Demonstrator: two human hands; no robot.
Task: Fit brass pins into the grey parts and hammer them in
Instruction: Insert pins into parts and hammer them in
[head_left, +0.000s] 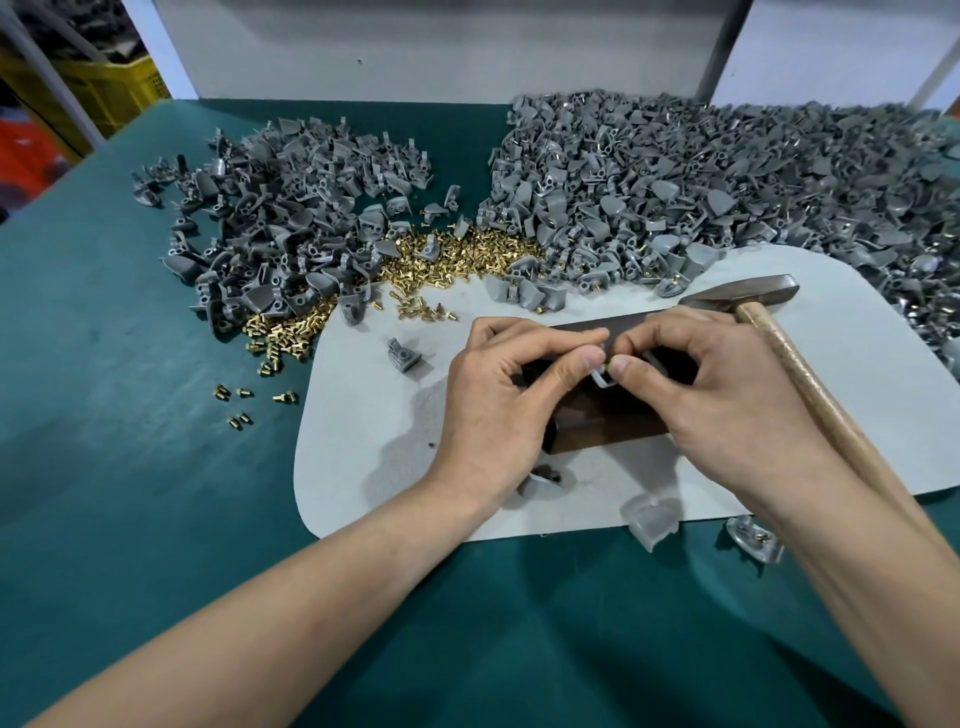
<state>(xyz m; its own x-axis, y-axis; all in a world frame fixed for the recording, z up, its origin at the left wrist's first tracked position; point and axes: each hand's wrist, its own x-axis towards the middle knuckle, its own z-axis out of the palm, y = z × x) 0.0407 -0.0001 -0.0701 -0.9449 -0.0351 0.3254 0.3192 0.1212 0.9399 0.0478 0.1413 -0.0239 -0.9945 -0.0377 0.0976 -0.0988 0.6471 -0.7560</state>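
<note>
Left hand (496, 400) and right hand (727, 400) are close together, fingers (571, 366) curled and pinching.

Over a dark block (597, 423) on the pale mat (363, 447), the left hand (498, 410) pinches a grey part (602, 380) while the right hand (727, 410) holds a brass pin (610, 360) against it. A hammer (750, 297) lies just to their right. Loose pins (441, 254) spread on the green surface (130, 467) between a left heap (280, 208) and a larger right heap (727, 171) of grey parts.

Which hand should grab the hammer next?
Probably the right hand, once it lets go of the pin: the hammer lies on that side, handle beside that wrist. The left hand is farther off and pinches the grey part, so it could steady that.
</note>
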